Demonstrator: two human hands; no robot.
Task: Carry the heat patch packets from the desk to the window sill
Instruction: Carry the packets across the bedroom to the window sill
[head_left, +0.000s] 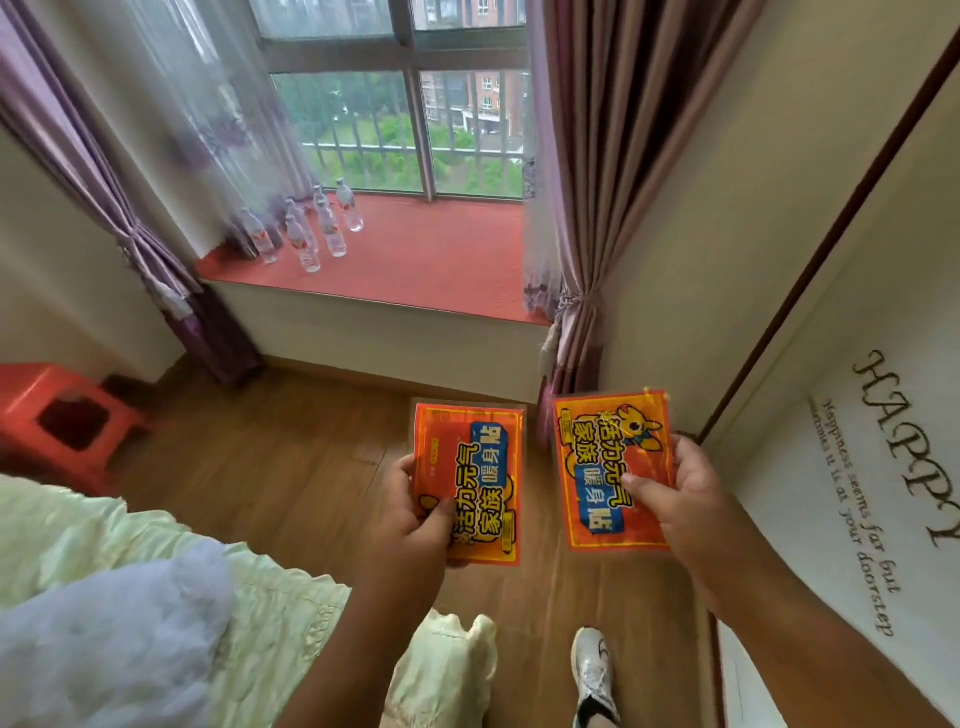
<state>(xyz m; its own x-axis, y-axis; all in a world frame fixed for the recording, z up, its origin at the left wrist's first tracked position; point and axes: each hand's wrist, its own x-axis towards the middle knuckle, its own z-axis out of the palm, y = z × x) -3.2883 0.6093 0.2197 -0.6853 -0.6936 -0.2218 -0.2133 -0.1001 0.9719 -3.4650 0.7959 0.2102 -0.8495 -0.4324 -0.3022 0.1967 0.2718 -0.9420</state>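
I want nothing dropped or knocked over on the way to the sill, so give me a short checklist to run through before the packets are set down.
1. Left hand grips the left packet, thumb on its face: ok.
2. Right hand grips the right packet, thumb on its face: ok.
3. Bare red window sill right of the water bottles: ok.
4. Wooden floor between the person and the sill free of things: ok.
5. Packets already on the sill: not ok, both in hand.
6. More packets left on the desk: cannot tell, desk out of view.
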